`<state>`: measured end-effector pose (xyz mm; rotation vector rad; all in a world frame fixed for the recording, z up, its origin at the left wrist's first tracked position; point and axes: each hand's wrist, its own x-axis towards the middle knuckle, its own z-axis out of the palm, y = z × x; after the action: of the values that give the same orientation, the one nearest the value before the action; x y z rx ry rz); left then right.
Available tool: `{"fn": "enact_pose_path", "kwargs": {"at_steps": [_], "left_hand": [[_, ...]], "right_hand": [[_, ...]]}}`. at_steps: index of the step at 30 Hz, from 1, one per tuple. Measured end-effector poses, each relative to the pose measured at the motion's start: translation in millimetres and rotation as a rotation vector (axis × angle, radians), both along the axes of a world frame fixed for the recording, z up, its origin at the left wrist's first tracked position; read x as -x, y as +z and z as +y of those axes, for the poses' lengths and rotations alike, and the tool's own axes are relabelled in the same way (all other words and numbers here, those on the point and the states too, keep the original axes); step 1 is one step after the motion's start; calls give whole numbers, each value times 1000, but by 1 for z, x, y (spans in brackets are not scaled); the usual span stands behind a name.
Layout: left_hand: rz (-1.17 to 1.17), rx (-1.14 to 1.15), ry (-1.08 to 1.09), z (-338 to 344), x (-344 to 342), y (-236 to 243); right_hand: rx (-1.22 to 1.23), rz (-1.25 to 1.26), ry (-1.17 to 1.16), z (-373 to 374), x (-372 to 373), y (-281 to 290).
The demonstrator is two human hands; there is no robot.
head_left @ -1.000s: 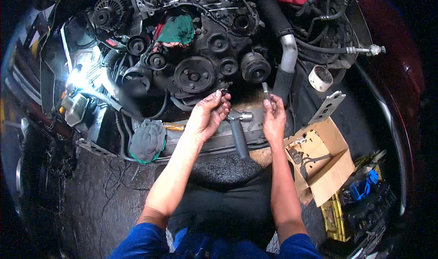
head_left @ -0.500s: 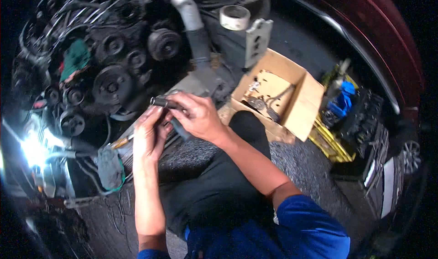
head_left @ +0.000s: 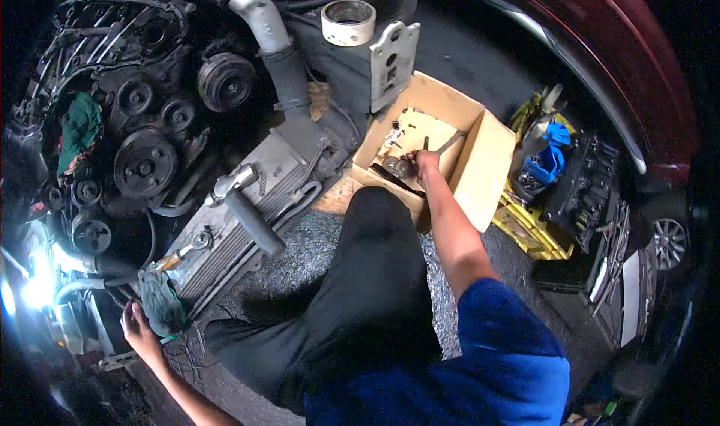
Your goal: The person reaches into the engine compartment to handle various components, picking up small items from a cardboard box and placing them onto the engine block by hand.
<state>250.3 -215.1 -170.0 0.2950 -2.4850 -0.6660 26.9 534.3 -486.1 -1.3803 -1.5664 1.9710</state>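
My right hand (head_left: 426,166) reaches into an open cardboard box (head_left: 491,178). Its fingers are curled among dark metal parts and partly hidden; what they hold I cannot make out. A short dark rod (head_left: 426,142) shows just beyond them. Also in the box are a wrench (head_left: 451,141) and a round, toothed-looking metal part (head_left: 397,166). At the far left, my left hand (head_left: 140,334) is beside a dark green rag (head_left: 161,304), fingers apart with nothing visible in them. A hammer (head_left: 255,222) with a grey handle and a ratchet (head_left: 196,242) lie on the radiator top (head_left: 225,257).
Engine pulleys (head_left: 146,163) and a bright lamp (head_left: 37,291) are at left. A tape roll (head_left: 348,25) and an upright metal plate (head_left: 393,66) stand behind the box. To the right are a yellow crate (head_left: 536,227) and a dark socket case (head_left: 592,190).
My hands have parted from the dark tube-shaped piece they both held. The right hand has moved into the box; the left has dropped to the rag. The view has shifted slightly right.
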Motion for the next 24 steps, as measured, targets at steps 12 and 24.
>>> {"fn": "enact_pose_path", "kwargs": {"at_steps": [12, 24], "left_hand": [[-193, 166, 248, 9, -47, -38], [-288, 435, 400, 38, -7, -29]], "right_hand": [[23, 123, 17, -29, 57, 25], [177, 291, 316, -103, -48, 69]]}}
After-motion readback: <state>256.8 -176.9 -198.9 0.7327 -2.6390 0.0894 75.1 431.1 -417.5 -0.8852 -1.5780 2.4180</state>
